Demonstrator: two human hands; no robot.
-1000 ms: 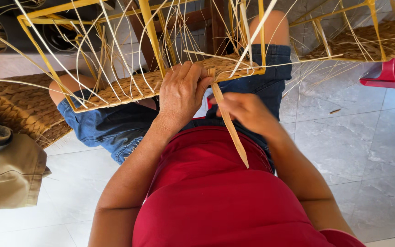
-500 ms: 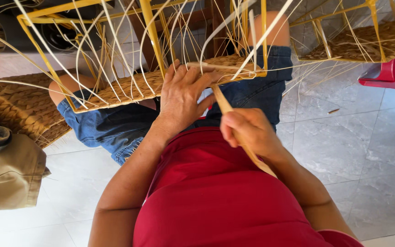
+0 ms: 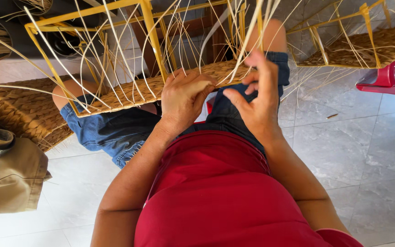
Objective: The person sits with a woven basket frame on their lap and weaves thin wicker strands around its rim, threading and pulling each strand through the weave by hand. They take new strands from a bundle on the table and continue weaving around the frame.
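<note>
Painted yellow metal frame (image 3: 152, 34); rough woven straw panel (image 3: 129, 91); glossy grey floor tiles (image 3: 366, 151); red cloth shirt (image 3: 216, 196).

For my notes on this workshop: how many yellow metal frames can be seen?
2. One yellow frame rests on the person's lap, under both hands; a second frame stands at upper right, on the floor. Others may be hidden.
</note>
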